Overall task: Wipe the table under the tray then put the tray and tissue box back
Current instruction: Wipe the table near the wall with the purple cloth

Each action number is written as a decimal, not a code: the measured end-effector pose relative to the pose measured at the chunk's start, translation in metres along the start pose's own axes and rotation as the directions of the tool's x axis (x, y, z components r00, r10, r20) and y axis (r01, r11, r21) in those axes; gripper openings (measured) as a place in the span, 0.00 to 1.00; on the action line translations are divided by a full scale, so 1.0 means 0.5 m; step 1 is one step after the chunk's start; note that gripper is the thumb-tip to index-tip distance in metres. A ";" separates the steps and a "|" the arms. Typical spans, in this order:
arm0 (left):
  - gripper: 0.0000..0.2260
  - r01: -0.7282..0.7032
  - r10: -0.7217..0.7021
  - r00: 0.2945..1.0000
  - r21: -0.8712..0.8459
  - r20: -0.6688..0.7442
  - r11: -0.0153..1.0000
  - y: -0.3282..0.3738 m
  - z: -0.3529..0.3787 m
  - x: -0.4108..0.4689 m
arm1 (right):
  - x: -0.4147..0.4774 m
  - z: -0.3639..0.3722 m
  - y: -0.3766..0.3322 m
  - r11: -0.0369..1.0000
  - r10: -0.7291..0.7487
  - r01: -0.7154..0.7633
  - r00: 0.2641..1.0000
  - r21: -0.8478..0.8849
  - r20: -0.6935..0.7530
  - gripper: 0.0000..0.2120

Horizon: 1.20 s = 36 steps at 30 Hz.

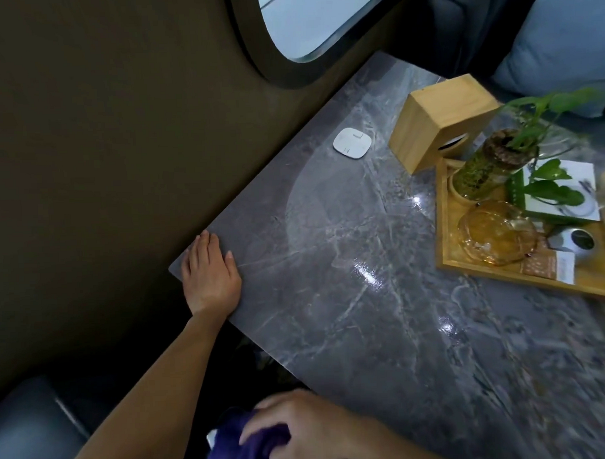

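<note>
The left hand (210, 273) lies flat, palm down, on the near-left corner of the grey marble-patterned table (348, 296), beside the dark wall. Its fingers are extended and held close together, gripping nothing. At the bottom edge of the view, the right hand (301, 432) rests at the table's near edge with its fingers curled around a dark purple cloth (240, 441), which bunches under the palm. A small white rounded-square device (352, 142) lies on the table near the wall, below the oval window (304, 23). Right of it, a light wooden tissue box (438, 121) stands tilted, one lower edge resting on the far-left corner of the rectangular wooden tray (441, 224). The tray sits at the table's right side and holds a green plant in a glass jar (491, 164), an amber glass dish (496, 233), a white card (560, 193) and a small white cup (576, 242).
</note>
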State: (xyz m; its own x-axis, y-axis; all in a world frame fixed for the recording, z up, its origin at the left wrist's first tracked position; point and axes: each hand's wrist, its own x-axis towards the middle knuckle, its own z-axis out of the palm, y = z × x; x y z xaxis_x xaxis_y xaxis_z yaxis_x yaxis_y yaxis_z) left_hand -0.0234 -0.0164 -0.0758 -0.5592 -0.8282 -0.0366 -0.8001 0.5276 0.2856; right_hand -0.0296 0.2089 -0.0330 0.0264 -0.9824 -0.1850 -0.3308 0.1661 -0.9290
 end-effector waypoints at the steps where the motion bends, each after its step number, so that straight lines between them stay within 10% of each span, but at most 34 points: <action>1: 0.22 0.000 0.000 1.000 -0.003 0.003 1.000 0.000 -0.002 -0.001 | 0.001 -0.021 -0.017 0.997 0.075 -0.075 0.997 0.015 0.008 0.21; 7: 0.23 0.013 -0.015 0.997 0.027 0.073 1.000 0.009 -0.016 0.001 | -0.039 -0.156 -0.044 0.984 0.164 -0.127 0.924 0.128 -0.346 0.23; 15: 0.26 0.055 -0.064 0.971 0.043 0.230 0.998 0.081 -0.045 -0.008 | -0.199 -0.274 0.009 0.945 0.284 -0.310 0.630 0.102 -0.723 0.24; 25: 0.28 -0.487 0.457 0.824 0.005 0.334 0.874 0.340 0.025 -0.116 | -0.409 -0.257 0.102 0.808 0.389 -0.559 0.268 0.186 -0.881 0.27; 36: 0.32 -0.731 0.675 0.643 0.025 0.363 0.682 0.424 0.121 -0.249 | -0.437 -0.175 0.179 0.566 0.368 -0.819 0.354 -0.095 -0.860 0.31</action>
State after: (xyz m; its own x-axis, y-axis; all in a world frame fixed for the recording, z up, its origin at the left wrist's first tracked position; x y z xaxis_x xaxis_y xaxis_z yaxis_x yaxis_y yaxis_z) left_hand -0.1366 0.2099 -0.0689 -0.9781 -0.1077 -0.1779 -0.1428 0.9698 0.1978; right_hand -0.1476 0.4307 -0.0478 -0.9235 -0.3603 -0.1315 -0.2983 0.8903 -0.3440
